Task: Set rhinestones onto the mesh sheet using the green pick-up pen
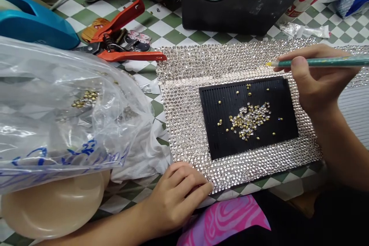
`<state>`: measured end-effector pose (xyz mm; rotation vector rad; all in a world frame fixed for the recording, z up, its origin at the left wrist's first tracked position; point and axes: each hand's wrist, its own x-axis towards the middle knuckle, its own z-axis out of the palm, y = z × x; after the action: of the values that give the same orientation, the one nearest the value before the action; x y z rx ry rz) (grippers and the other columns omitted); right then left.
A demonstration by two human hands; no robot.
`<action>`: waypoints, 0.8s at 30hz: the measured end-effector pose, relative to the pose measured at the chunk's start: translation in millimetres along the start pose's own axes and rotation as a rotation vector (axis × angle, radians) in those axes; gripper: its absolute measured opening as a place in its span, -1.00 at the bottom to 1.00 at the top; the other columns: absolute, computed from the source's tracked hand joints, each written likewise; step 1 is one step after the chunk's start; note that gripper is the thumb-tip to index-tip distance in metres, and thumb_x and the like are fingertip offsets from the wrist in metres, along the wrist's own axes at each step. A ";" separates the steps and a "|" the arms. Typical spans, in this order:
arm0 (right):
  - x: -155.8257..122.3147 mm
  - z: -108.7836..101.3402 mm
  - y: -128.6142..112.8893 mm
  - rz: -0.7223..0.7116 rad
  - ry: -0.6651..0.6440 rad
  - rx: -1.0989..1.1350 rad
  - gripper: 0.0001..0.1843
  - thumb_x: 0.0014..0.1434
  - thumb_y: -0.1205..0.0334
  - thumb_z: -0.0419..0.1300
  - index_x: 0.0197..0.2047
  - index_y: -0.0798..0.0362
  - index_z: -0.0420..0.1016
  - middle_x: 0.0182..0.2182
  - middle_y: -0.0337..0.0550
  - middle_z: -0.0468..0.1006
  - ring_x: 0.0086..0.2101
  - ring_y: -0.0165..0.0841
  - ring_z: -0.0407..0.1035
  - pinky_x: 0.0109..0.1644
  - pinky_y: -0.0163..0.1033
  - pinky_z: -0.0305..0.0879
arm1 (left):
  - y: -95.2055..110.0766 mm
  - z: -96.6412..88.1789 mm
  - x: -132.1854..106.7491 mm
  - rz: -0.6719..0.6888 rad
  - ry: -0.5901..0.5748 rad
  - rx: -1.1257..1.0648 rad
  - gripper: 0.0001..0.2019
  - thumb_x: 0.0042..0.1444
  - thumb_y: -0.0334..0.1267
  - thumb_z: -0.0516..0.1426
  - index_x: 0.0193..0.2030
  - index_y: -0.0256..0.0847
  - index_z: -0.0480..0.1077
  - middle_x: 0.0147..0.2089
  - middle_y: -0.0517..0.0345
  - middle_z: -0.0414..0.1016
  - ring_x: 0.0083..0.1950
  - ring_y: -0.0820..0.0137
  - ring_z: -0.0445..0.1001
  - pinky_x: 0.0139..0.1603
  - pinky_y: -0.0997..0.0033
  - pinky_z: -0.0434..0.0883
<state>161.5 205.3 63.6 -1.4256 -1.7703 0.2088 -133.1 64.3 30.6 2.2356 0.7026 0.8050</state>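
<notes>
A sheet covered in silver rhinestones [184, 123] lies on the checked table. On it sits a black ridged tray [225, 138] with a heap of loose gold and clear rhinestones [249, 117]. My right hand [314, 80] is closed round a green picker pencil [325, 62], whose yellow tip points left over the sheet's upper rows. My left hand [175, 196] rests at the sheet's near left corner, fingers curled and pressing its edge.
A clear plastic bag [63, 115] with small gold stones lies at left over a beige bowl [54, 207]. Orange-handled pliers [121, 34] and a blue tool [31, 23] lie behind. A black box [230, 11] stands at the back. Pink cloth [225, 219] is below.
</notes>
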 end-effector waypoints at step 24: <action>-45.4 -14.9 -22.6 -0.211 -0.313 0.052 -0.78 -0.06 0.46 0.13 -0.37 -0.04 0.46 -0.54 -0.33 0.47 -0.52 -0.51 0.29 -0.48 -0.31 0.24 | 8.5 5.0 25.3 0.214 0.000 0.427 -0.84 0.14 -0.50 0.01 -0.31 -0.37 0.42 -0.39 0.14 0.46 -0.35 0.43 0.38 -0.15 0.34 0.34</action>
<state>155.5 152.7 64.1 -1.2070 -2.1379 0.3799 -110.6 73.5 42.6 2.7315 0.6940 0.8153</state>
